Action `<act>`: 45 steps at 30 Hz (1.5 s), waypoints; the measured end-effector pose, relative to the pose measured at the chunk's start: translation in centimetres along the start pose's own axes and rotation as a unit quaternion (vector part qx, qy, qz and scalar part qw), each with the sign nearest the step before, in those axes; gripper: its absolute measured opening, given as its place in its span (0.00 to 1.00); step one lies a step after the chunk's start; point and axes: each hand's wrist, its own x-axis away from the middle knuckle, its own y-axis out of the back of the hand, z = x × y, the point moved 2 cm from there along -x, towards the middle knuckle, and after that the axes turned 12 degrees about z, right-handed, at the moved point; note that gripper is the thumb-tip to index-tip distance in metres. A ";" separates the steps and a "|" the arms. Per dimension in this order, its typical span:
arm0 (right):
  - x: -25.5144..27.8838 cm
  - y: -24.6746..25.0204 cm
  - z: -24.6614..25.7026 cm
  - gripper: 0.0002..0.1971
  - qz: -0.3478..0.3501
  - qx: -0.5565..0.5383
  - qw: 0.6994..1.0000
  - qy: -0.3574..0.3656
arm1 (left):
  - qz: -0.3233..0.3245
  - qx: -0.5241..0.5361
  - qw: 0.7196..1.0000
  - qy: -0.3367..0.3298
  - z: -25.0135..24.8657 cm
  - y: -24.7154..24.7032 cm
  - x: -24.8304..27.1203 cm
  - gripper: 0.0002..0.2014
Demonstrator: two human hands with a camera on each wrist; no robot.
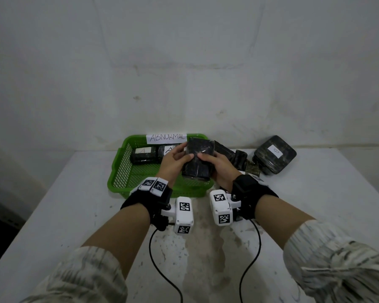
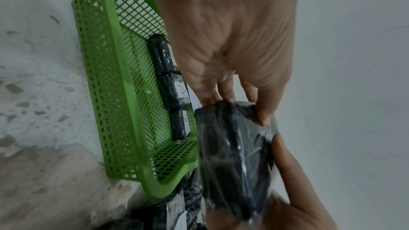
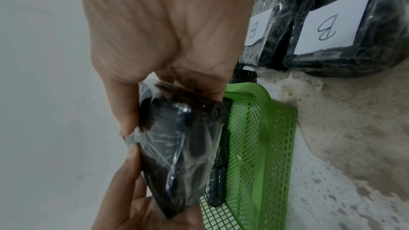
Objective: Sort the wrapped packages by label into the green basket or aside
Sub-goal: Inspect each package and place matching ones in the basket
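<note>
- The left hand (image 1: 175,161) and the right hand (image 1: 219,166) both hold one dark wrapped package (image 1: 198,159). The fingers (image 2: 264,111) of each hand curl round its sides and pinch it, with the thumbs on the face turned toward the person.
- The package is up in the air, over the right side of the green basket (image 1: 118,171). It is not lying down yet.
- No label shows on the side we can see. If the hands put it down before they find the letter, it could land in the wrong place.
- The shiny wrap looks slippery. I think a loose pinch could let the package slide out and drop.
- Two packages marked A (image 1: 143,154) lie at the back of the basket, under a sign that says ABNORMAL (image 1: 166,138). A falling package could bump them.
- Packages marked B (image 3: 325,27) sit on the table (image 1: 74,215) just right of the basket. An elbow or hand swinging that way could knock them.
</note>
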 end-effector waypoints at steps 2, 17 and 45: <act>0.1 -0.2 0.0 0.18 0.017 -0.005 1.000 -0.011 | -0.016 0.013 1.000 -0.003 0.1 0.0 0.0 0.25; 0.8 0.1 0.2 0.24 0.025 0.042 0.999 -0.008 | 0.065 0.066 0.995 0.024 0.6 0.5 0.5 0.29; 1.4 -0.5 0.9 0.22 0.011 0.020 0.998 -0.066 | 0.057 -0.094 0.992 0.063 0.0 0.0 0.7 0.37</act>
